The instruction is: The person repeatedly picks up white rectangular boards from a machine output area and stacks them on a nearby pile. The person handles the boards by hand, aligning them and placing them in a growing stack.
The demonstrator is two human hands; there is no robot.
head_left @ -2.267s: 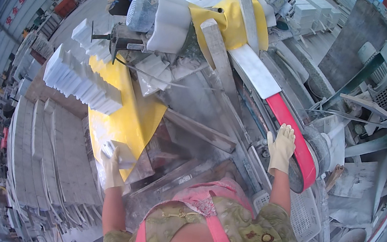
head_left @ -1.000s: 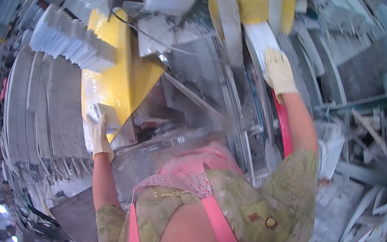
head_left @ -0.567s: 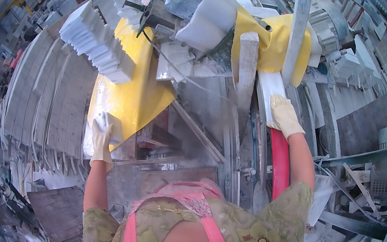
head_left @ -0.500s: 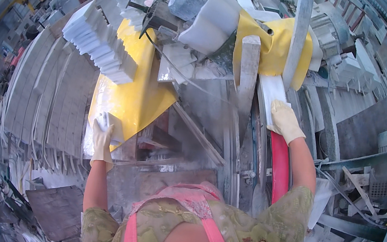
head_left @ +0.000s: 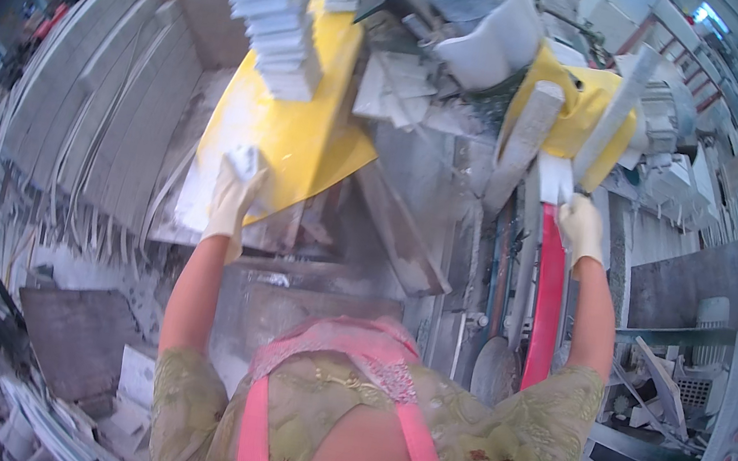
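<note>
Left hand: the gloved left hand [head_left: 231,196] lies flat on the near edge of a yellow table [head_left: 292,138], fingers spread over a pale stone slab [head_left: 202,196]; whether it grips the slab's edge cannot be told.
Right hand: the gloved right hand [head_left: 581,229] is closed around the end of a white bar [head_left: 617,101] that rises from the yellow machine housing [head_left: 582,114].
Slab: light grey, dusty, flat on the yellow table's near left corner, part of it hidden under the glove.
Tile stack: one tall pile of cut white tiles [head_left: 268,10] stands at the far left corner of the yellow table; the pieces are too many and too blurred to count.
Rail: one red rail [head_left: 547,300] runs just below the right hand, along the machine bed's right edge.
Beam: a grey stone beam [head_left: 520,148] leans against the housing, left of the bar.
Slabs at left: long grey slabs [head_left: 109,115] stand on edge in rows, well apart from the table.
Hands counted: two, both in pale gloves.
</note>
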